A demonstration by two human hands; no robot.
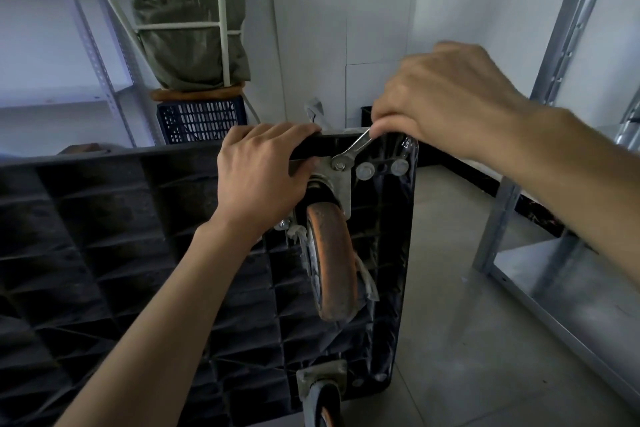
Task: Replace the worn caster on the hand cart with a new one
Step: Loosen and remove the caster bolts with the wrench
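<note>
The cart (138,236) stands on edge with its ribbed black plastic underside facing the camera, and the worn caster (330,253) sits bolted near its top right corner. The left hand (263,170) grips the cart's top edge, fingers curled over it and thumb beside the caster's grey steel plate (341,191). The right hand (446,97) pinches the shaft of a slim steel wrench (353,149), whose head sits on a bolt (339,166) at the plate's upper corner. The caster looks stiff and fairly heavy: a hard orange tread, scuffed and dirty, with frayed whitish scraps tangled round the axle. Once unbolted, it is probably best held by the plate or fork, not the grimy wheel, which would swivel and roll. A second caster (323,392) sits below.
</note>
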